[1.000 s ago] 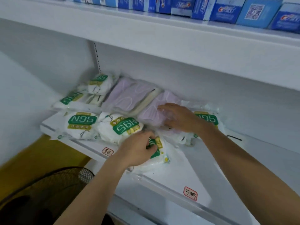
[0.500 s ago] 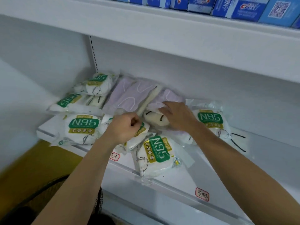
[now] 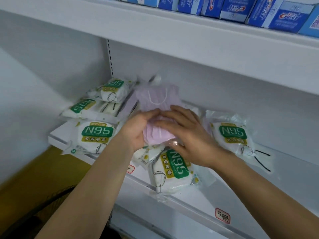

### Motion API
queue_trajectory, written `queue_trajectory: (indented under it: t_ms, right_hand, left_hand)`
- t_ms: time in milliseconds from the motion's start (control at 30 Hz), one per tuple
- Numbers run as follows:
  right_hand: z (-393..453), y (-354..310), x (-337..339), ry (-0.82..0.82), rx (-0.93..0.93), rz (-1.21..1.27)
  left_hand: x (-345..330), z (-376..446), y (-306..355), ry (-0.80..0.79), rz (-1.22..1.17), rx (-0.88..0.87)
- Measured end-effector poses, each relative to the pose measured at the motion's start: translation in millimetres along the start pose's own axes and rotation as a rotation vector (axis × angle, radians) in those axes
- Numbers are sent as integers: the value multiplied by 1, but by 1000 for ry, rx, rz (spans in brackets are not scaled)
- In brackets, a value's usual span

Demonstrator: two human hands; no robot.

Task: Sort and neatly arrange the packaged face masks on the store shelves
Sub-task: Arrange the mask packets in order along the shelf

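lilac masks in a clear bag (image 3: 156, 107) sat at the centre of the frame, lifted a little above the shelf (image 3: 215, 192) between both hands. the left hand (image 3: 138, 130) cupped the bag's lower left edge, thumb on top and fingers curled beneath, so it was grasping the bag. the right hand (image 3: 188, 135) lay over the lower right part with fingers nearly straight, pressing down on the plastic rather than curling round it; whether its thumb hooked under the bag could not be told.

white n95 packs lay scattered around: two (image 3: 113, 89) (image 3: 82, 106) in the upper left near the back wall, one (image 3: 95, 133) at the left front edge, one (image 3: 174, 171) just below the hands and jutting over the lip, and one (image 3: 232, 133) at the right. another lilac pack (image 3: 128, 105) seemed to lie behind the left hand, though blur made this unsure. blue boxes (image 3: 276, 14) lined the upper shelf.

judging by this, the step was gathering the lilac bags into one pile. doing it well meant keeping the slippery bag flat between both palms, squaring its edges with the other lilac pack, and setting it down at the back so the n95 packs could be rowed in front. the overhanging pack looked liable to slide off if nudged.
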State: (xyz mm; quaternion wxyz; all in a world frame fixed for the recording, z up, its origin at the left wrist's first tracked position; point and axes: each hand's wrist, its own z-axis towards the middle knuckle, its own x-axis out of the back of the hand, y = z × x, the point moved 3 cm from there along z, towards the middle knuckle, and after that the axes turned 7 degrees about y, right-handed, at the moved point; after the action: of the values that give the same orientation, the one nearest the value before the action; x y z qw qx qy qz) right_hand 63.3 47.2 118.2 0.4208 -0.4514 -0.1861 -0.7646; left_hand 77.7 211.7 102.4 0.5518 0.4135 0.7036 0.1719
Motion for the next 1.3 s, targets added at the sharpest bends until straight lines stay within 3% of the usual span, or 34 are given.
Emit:
queue_trajectory:
  t_ms: [100,200,267,333,433,533,733,833,933,1000,1067,1133,1200,1300]
  right_hand:
    - [13,5,8,85,-204,84]
    - [30,16,5,236,-396,202]
    - [46,26,-9,250,-432,222]
    - [68,34,-33,116,-415,227]
    - [97,28,-70,-215,-396,160]
    - [118,26,-94,-350,-332,7]
    - [142,52,-101,-169,-442,-35]
    - [137,59,-87,39,-479,46]
    - [128,39,-63,310,-308,152]
    - [120,9,-56,199,-151,265]
    - [109,-19,-55,-30,17,324]
    - [101,-33,-57,-216,120,371]
    - [104,-30,-58,-290,47,504]
    - [130,1,-69,-99,-196,519]
  left_hand:
    - [24,-6,21,113,55,-215]
    - [58,-23,39,291,49,-254]
    - [81,-33,46,412,18,-250]
    - [103,-40,48,536,-3,-285]
    - [120,-47,46,615,-69,-328]
    - [126,-51,41,612,-40,-323]
    - [134,-49,41,608,-15,-280]
    - [131,-48,43,570,-35,-266]
    - [127,-43,44,548,-66,-249]
    - [117,-38,46,474,-108,-235]
    - [106,-33,44,376,-132,-191]
    - [105,-26,40,382,-72,-131]
    - [114,-22,37,459,10,-136]
    - [134,-20,39,512,-12,-221]
